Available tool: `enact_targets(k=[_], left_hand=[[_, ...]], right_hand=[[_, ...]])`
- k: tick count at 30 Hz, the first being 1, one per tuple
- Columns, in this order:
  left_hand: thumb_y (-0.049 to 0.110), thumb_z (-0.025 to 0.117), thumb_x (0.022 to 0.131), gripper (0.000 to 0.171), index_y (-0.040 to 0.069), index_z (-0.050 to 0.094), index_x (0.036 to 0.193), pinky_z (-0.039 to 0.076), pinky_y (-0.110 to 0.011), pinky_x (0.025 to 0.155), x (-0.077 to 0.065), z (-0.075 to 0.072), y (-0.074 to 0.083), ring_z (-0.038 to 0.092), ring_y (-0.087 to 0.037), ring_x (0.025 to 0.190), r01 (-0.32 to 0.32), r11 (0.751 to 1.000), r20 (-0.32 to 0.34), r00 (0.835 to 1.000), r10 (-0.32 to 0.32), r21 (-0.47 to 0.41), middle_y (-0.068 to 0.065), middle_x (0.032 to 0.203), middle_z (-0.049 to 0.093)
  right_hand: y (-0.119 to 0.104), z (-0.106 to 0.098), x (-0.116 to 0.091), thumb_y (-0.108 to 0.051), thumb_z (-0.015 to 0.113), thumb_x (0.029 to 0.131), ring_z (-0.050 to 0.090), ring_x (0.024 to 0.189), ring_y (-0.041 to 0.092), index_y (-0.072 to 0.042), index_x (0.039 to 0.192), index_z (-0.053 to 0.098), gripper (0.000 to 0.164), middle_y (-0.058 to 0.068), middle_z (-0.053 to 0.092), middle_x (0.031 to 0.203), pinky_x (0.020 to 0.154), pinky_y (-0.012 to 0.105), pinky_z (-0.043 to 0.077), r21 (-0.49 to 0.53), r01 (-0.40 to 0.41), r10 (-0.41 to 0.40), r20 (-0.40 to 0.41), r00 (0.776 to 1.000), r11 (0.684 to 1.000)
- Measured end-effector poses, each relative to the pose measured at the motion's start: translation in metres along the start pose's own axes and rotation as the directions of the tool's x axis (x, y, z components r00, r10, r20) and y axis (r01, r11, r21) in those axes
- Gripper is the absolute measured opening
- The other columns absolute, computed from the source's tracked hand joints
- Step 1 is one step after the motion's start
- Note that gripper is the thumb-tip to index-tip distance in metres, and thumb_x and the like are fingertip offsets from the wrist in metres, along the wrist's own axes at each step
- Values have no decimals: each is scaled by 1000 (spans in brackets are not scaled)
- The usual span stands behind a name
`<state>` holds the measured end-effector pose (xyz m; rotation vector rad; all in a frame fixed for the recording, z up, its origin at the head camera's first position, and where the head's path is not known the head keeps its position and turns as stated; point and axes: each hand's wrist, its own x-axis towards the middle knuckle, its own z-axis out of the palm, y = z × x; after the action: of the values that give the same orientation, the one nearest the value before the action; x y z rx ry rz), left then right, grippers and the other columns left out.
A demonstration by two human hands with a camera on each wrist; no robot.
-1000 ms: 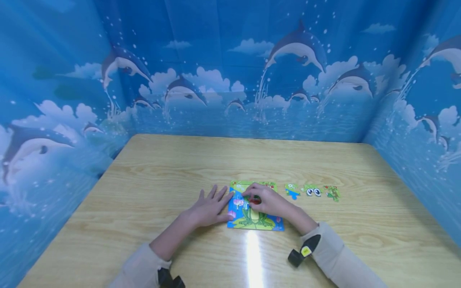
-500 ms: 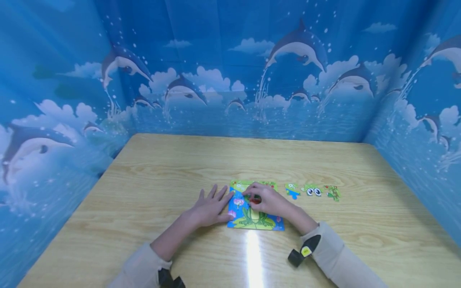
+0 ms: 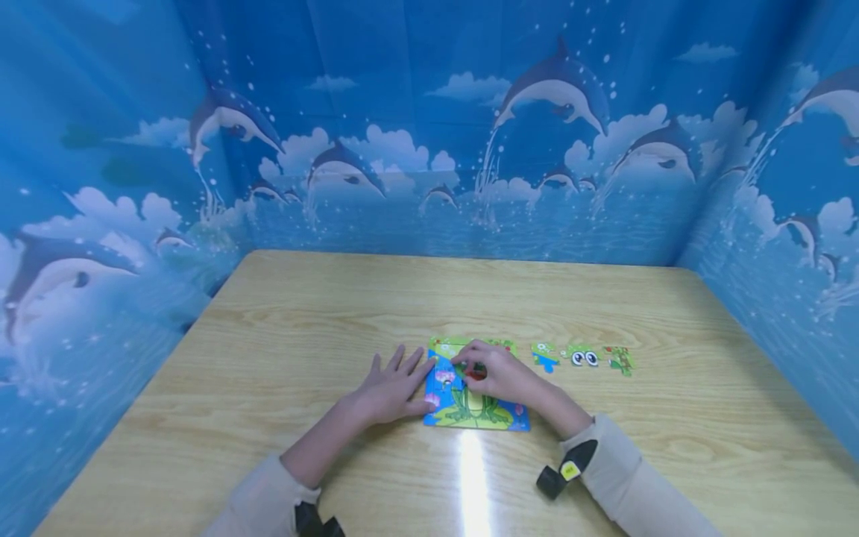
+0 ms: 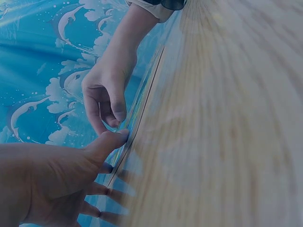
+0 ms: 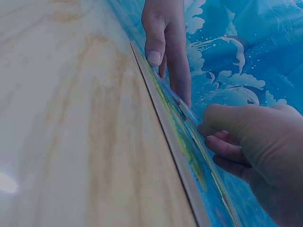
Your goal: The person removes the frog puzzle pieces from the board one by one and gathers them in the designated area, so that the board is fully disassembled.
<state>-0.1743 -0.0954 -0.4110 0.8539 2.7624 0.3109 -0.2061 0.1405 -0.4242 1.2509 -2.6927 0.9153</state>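
A frog jigsaw puzzle [image 3: 473, 419] in a flat tray lies near the middle of the table, with a green border and a blue picture area. My left hand [image 3: 389, 391] has its fingers spread, thumb and index fingertip at the tray's left edge. Over the puzzle, my right hand [image 3: 502, 374] pinches a blue puzzle piece [image 3: 444, 375] with a pink flower by its right side. From the right wrist, that piece [image 5: 188, 111] looks tilted, its near edge raised above the tray. The right hand covers the puzzle's upper middle, where some red shows beneath the fingers.
Right of the tray, three loose pieces lie in a row: a blue and green piece [image 3: 546, 358], one with two big eyes [image 3: 582, 356] and a green one with red spots [image 3: 620, 359]. Dolphin-printed cloth [image 3: 403, 209] surrounds the wooden table [image 3: 322, 321] at back and sides.
The flower piece shifts and changes its tilt slightly under the right fingertips. Both hands, the tray and the loose pieces keep their places.
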Motion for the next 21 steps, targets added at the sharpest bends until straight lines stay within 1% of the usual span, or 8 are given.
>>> enact_targets(k=[4, 9, 13, 18, 21], left_hand=[[54, 47, 89, 74, 13, 25, 146, 8, -65, 99, 0, -1, 0, 7, -41, 134, 1, 1000, -3, 1000, -1, 1, -16, 150, 15], [56, 47, 89, 75, 15, 23, 147, 7, -65, 99, 0, 0, 1, 5, -41, 134, 1, 1000, -5, 1000, -1, -8, -15, 150, 13], [56, 46, 88, 75, 16, 23, 147, 7, -65, 99, 0, 2, 1, 5, -41, 134, 1, 1000, -3, 1000, -1, -16, -15, 150, 13], [56, 46, 88, 75, 16, 22, 147, 6, -64, 99, 1, 2, 0, 4, -40, 134, 3, 1000, 0, 1000, -3, -26, -15, 150, 12], [56, 47, 88, 75, 16, 22, 147, 6, -65, 99, 0, 2, -1, 4, -41, 134, -1, 1000, -7, 1000, 1, -26, -15, 150, 12]], right_hand=[[-1, -4, 0, -3, 64, 79, 56, 80, 9, -4, 111, 64, 32, 1, 57, 100, 61, 21, 48, 14, -30, 30, -2, 1000, 999], [-2, -11, -1, -3, 66, 78, 57, 82, 12, -2, 111, 63, 33, 2, 57, 101, 65, 22, 50, 34, -59, 59, 2, 998, 998], [-2, -15, -3, -5, 67, 78, 55, 81, 11, -3, 112, 64, 34, 2, 57, 102, 64, 24, 49, 34, -80, 80, 1, 997, 996], [0, -21, -9, -5, 66, 79, 56, 82, 11, -6, 112, 65, 33, 0, 57, 103, 65, 24, 49, 41, -102, 102, 5, 995, 994], [1, -27, -15, -3, 63, 80, 55, 81, 11, -7, 112, 64, 33, 1, 57, 105, 62, 24, 48, 48, -110, 110, 3, 994, 993]])
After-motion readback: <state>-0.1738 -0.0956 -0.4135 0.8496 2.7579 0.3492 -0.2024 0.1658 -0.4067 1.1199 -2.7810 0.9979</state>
